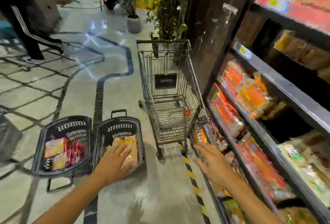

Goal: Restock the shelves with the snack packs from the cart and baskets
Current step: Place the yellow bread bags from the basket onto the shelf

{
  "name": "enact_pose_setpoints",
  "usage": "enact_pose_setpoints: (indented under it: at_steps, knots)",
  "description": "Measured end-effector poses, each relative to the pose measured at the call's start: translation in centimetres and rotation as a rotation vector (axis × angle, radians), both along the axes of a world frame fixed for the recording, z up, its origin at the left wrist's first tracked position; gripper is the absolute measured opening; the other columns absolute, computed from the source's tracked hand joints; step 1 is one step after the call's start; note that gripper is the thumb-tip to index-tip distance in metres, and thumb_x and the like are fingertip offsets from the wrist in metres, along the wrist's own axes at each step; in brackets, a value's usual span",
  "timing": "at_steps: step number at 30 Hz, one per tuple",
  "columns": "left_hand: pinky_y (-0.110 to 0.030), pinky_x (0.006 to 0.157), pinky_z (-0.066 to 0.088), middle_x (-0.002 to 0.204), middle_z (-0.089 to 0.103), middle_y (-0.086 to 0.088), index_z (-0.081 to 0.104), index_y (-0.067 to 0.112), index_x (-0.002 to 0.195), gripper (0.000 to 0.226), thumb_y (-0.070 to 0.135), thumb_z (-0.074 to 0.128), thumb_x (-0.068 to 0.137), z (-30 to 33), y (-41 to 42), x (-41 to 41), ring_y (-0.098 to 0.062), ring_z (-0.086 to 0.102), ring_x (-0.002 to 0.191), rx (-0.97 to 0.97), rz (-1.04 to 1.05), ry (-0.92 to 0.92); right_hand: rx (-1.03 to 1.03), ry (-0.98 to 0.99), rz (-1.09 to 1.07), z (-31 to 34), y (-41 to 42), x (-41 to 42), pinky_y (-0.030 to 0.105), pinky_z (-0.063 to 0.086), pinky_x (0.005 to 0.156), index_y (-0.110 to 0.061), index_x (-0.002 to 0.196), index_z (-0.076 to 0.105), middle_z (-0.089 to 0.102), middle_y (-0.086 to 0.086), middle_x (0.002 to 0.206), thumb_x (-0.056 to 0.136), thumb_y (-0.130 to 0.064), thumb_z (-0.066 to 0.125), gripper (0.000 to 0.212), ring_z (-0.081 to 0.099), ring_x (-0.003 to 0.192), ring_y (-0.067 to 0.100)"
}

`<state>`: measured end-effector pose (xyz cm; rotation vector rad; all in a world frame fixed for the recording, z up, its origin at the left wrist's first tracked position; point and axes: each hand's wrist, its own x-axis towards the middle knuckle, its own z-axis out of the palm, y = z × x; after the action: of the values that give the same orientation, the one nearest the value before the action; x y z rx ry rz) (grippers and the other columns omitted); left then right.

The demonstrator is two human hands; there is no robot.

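Two dark plastic baskets stand on the floor. The left basket (pixel 42 145) holds red and pale snack packs (pixel 64 154). In the right basket (pixel 141 134) lie orange-yellow snack packs (pixel 131 154), and my left hand (pixel 112 163) reaches over them with fingers spread, touching the top pack. My right hand (pixel 212 163) is stretched out flat, empty, near the low shelf edge (pixel 209 138). The wire cart (pixel 171 88) stands ahead, nearly empty, with a small item at its bottom. Shelves (pixel 278 84) on the right carry orange and red packs (pixel 250 93).
A yellow-black striped tape (pixel 192 175) runs along the floor by the shelf base. Potted plants (pixel 166 9) stand behind the cart beside a dark wooden pillar (pixel 210 27). A person's legs in dark trousers (pixel 26 32) are at the far left. A dark gap (pixel 284 125) shows on one shelf.
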<state>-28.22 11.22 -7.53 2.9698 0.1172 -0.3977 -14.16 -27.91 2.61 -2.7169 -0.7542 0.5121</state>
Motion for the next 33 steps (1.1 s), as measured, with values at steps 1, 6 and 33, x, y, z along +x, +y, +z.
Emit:
enact_pose_setpoints:
  at_steps: [1, 6, 33]
  knots:
    - [-0.051, 0.099, 0.054, 0.136, 0.064, -0.011, 0.069, 0.016, 0.129, 0.070, 0.064, 0.027, 0.100, -0.4, 1.4, -0.9, -0.036, 0.063, 0.122, -0.008, 0.031, 0.023, -0.012, 0.012, 0.029, -0.6, 1.7, 0.0, 0.038, 0.029, 0.121, -0.028, 0.150, 0.044, 0.040, -0.007, 0.156, 0.076, -0.094, -0.001, 0.109, 0.031, 0.148, 0.019]
    - [-0.048, 0.102, 0.050, 0.138, 0.063, -0.010, 0.067, 0.014, 0.132, 0.074, 0.068, 0.030, 0.097, -1.6, 6.7, -4.8, -0.037, 0.061, 0.122, -0.055, 0.164, 0.042, -0.030, 0.111, 0.092, -1.6, 10.3, -0.6, 0.026, 0.017, 0.119, -0.027, 0.152, 0.039, 0.039, -0.005, 0.156, 0.073, -0.089, 0.004, 0.106, 0.029, 0.146, 0.016]
    - [-0.057, 0.101, 0.049, 0.139, 0.061, -0.014, 0.061, 0.014, 0.137, 0.068, 0.057, 0.040, 0.089, -10.2, 17.6, 8.0, -0.042, 0.059, 0.126, -0.191, 0.455, 0.443, -0.115, 0.677, 0.209, -19.6, 37.1, 17.7, 0.035, 0.040, 0.105, -0.018, 0.150, 0.041, 0.047, 0.007, 0.149, 0.100, -0.039, 0.057, 0.057, 0.046, 0.136, 0.025]
